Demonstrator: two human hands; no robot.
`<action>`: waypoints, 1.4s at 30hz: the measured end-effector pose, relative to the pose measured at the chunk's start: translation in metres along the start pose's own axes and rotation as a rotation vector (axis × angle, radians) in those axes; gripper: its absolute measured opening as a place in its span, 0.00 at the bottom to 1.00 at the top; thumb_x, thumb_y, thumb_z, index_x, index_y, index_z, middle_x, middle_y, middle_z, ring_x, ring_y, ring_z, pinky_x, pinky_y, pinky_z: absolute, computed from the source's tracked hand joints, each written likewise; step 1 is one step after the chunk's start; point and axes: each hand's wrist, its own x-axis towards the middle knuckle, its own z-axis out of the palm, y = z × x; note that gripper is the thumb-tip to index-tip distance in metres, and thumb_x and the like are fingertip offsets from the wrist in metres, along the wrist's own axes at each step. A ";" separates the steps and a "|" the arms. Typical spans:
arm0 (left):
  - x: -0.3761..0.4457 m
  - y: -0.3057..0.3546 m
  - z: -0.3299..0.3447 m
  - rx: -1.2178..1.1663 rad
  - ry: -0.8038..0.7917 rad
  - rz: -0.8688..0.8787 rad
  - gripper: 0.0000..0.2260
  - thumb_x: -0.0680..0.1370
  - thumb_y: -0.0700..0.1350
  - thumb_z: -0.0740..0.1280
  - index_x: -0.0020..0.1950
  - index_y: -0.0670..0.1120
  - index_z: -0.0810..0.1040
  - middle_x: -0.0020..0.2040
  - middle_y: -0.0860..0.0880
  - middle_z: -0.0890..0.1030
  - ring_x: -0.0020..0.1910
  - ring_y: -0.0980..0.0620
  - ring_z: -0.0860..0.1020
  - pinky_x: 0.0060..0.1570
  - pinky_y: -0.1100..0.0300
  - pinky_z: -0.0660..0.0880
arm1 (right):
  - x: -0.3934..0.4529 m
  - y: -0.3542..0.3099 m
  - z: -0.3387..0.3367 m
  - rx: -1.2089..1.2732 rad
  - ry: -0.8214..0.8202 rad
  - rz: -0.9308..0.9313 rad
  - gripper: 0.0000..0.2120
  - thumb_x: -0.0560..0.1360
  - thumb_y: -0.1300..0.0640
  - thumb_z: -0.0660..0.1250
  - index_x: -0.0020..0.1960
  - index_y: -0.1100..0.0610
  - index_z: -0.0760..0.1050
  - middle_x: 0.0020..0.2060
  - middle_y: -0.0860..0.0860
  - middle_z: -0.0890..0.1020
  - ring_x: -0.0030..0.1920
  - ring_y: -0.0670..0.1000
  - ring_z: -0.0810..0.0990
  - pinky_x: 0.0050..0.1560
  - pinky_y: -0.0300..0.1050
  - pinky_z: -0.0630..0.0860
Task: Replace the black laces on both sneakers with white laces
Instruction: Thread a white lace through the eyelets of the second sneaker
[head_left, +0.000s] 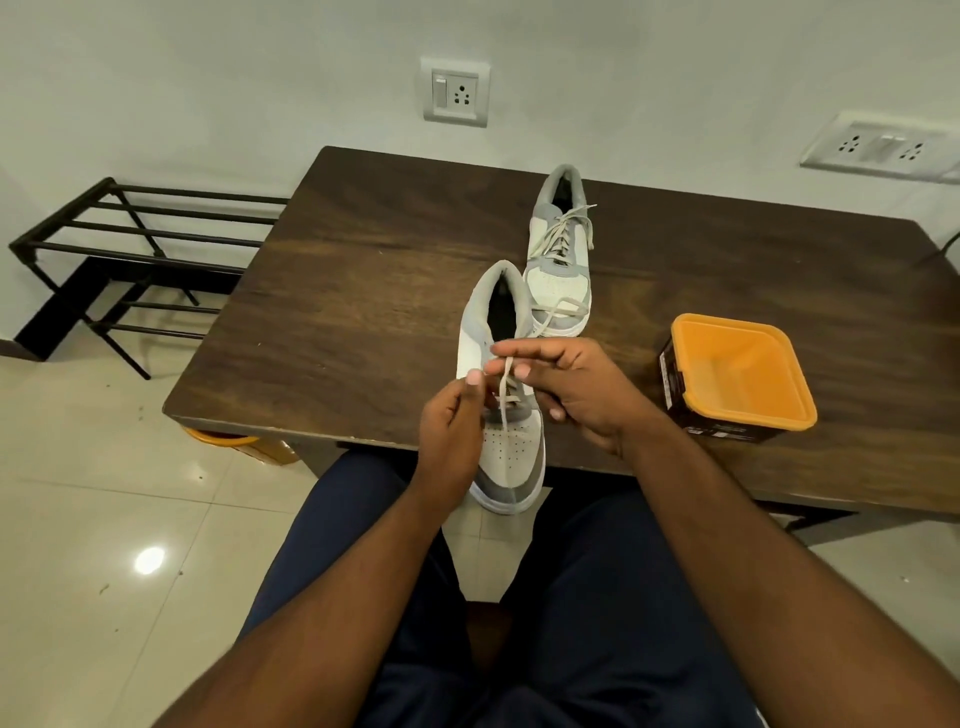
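At frame centre, near sneaker (506, 415) sat on the front edge of the dark wood worktop (337, 312), toe overhanging toward the person's lap, heel opening pointing away. White lace (505, 387) was threaded through its eyelets, one strand running up from the toe end to the hands. Left hand (451, 441) came in from the lower left, its grip curled, thumb and forefinger pinching the lace at the shoe's left side. Right hand (576, 389) came in from the right, its grip pinching the same lace above the tongue, remaining fingers curled loosely over the shoe's right side. Both hands were touching the lace; whether either was also pressing on the upper, can't tell.

Far sneaker (560, 254) lay just behind the near one, toward upper centre, toe nearly touching the near shoe's heel collar. It was fully laced in white, loose ends trailing off its right side and across its toe.

Right of the hands, an orange-lidded dark tub (737, 379) stood on the worktop, well apart from both shoes.

Upper left, a black metal rack (130, 249) stood on the tiled floor (93, 493) against the wall. Wall sockets (455, 92) were mounted above the worktop, with another plate at far right. Dark trousers (353, 545) filled lower centre.
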 end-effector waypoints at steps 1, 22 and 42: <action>-0.005 0.004 0.001 -0.071 -0.040 -0.097 0.19 0.85 0.49 0.54 0.49 0.42 0.82 0.35 0.53 0.84 0.34 0.60 0.80 0.35 0.67 0.73 | 0.004 -0.004 0.002 -0.038 0.058 -0.016 0.11 0.76 0.68 0.65 0.57 0.62 0.79 0.46 0.55 0.85 0.24 0.41 0.73 0.24 0.31 0.66; 0.047 0.037 -0.030 0.206 -0.264 -0.082 0.03 0.75 0.36 0.71 0.47 0.37 0.82 0.30 0.49 0.80 0.24 0.59 0.74 0.26 0.66 0.72 | 0.018 0.032 -0.001 -0.326 0.352 -0.116 0.07 0.73 0.66 0.71 0.48 0.57 0.84 0.36 0.48 0.83 0.34 0.39 0.79 0.39 0.33 0.75; 0.078 0.024 -0.023 0.369 -0.098 0.137 0.12 0.81 0.38 0.62 0.62 0.51 0.76 0.40 0.46 0.79 0.35 0.56 0.77 0.35 0.59 0.78 | 0.046 0.017 0.008 -0.196 0.488 -0.144 0.05 0.75 0.65 0.67 0.44 0.59 0.81 0.37 0.48 0.82 0.39 0.44 0.79 0.44 0.40 0.78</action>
